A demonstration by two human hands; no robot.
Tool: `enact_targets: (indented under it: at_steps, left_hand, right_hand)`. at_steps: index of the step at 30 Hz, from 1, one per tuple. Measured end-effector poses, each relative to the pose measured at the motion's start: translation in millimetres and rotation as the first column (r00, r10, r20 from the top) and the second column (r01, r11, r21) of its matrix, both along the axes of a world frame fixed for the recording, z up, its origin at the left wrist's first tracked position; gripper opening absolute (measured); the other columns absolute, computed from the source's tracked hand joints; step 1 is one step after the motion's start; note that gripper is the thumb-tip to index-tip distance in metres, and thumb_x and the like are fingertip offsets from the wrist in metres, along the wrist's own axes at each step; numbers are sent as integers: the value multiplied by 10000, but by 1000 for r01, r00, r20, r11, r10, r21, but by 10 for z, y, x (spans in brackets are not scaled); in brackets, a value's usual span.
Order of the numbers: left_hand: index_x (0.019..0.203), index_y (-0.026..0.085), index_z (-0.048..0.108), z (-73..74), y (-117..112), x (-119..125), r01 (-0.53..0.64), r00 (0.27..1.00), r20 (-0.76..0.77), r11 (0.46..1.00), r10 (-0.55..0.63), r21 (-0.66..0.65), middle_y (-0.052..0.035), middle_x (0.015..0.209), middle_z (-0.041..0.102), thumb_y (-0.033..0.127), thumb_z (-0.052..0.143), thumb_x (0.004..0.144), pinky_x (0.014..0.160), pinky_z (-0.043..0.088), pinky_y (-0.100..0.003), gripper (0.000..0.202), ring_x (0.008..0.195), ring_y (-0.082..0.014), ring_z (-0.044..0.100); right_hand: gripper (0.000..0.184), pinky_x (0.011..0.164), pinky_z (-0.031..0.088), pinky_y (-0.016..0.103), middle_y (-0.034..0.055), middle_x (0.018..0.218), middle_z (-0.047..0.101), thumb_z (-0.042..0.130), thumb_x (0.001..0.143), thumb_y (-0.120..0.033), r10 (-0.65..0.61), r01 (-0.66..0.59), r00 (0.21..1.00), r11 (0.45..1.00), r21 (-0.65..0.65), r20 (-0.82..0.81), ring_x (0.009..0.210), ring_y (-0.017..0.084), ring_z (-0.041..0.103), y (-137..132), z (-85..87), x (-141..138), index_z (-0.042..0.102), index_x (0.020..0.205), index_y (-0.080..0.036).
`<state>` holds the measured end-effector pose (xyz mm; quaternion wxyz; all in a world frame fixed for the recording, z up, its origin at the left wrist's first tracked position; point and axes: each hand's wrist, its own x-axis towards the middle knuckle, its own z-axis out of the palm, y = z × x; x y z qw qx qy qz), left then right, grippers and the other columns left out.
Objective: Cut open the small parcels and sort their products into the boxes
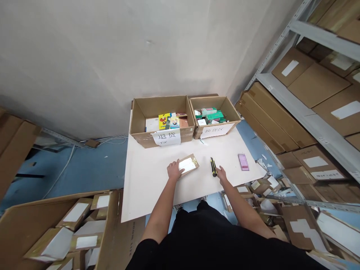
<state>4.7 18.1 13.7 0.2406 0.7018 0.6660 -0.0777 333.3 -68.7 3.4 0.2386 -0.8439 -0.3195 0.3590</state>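
My left hand [174, 170] grips the near left end of a small cardboard box [189, 164] lying on the white table. The box carries a white label and has shiny tape at its far right end. A black and yellow utility knife [213, 167] lies to the right of the box. Just right of the knife's lower end is my right hand [222, 174], its thumb and fingers apart; whether a fingertip touches the knife is too small to tell. Farther right lies a pink, pixel-blurred item [243, 162].
Two open cartons with handwritten signs stand at the table's [146, 187] back: the left carton [146, 139] holds colourful boxes, the right carton [237, 117] green and white boxes. A big carton [114, 210] of labelled parcels stands at lower left. Metal shelving [292, 97] loaded with cartons lines the right.
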Motion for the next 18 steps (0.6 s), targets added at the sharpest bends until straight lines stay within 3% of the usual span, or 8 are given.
enact_targets:
  at_steps: [3,5,7,9,11,14,18]
  left_hand:
    - [1585,281,369,25,-50,70,-80,996,-37,996,79,-40,-156,1516,542,632,590,910,1083,389,-437,793,1366,-346,490]
    - [1534,266,414,39,-97,129,-125,991,-56,989,121,-75,-171,1488,547,658,604,888,1024,421,-426,780,1335,-353,507]
    - [1468,239,463,38,-166,190,-152,986,-78,983,145,-103,-189,1460,555,683,607,875,1000,430,-429,754,1316,-362,523]
    - [1406,204,496,22,-249,247,-178,981,-99,975,166,-130,-211,1446,556,701,603,871,1005,426,-445,738,1314,-373,530]
    - [1378,184,502,-2,-323,293,-213,974,-112,963,197,-162,-230,1453,545,711,592,875,1008,425,-456,734,1330,-383,525]
    - [1383,176,488,-40,-371,315,-256,964,-122,948,236,-187,-247,1474,524,721,588,877,1012,429,-456,750,1352,-386,514]
    - [1437,177,467,-83,-368,259,-255,966,-86,948,243,-189,-234,1480,528,738,631,844,1007,455,-421,832,1345,-362,530]
  right_hand:
    - [678,1123,488,408,177,1500,599,469,933,-313,11,-9,999,998,-65,31,1360,262,602,219,94,-37,440,1577,-105]
    - [657,1205,411,423,108,1573,545,473,922,-268,186,-185,982,983,-22,43,1457,245,505,267,141,-208,480,1573,-174]
    - [631,1244,370,432,47,1596,529,445,930,-215,429,-432,901,900,62,57,1495,220,454,243,169,-471,519,1557,-231]
    - [662,1270,337,443,29,1626,495,435,920,-149,631,-635,772,763,119,71,1534,213,396,175,172,-759,507,1573,-239]
    - [741,1275,332,457,26,1680,412,457,887,-88,760,-763,646,642,78,68,1585,236,300,97,156,-1000,447,1614,-226]
    - [908,1219,410,486,-22,1756,211,500,827,-28,836,-832,547,548,-90,43,1619,306,191,25,128,-1193,304,1677,-278]
    - [977,1182,436,519,-67,1772,82,516,816,1,871,-849,489,489,-199,50,1618,359,172,57,148,-1205,238,1690,-337]
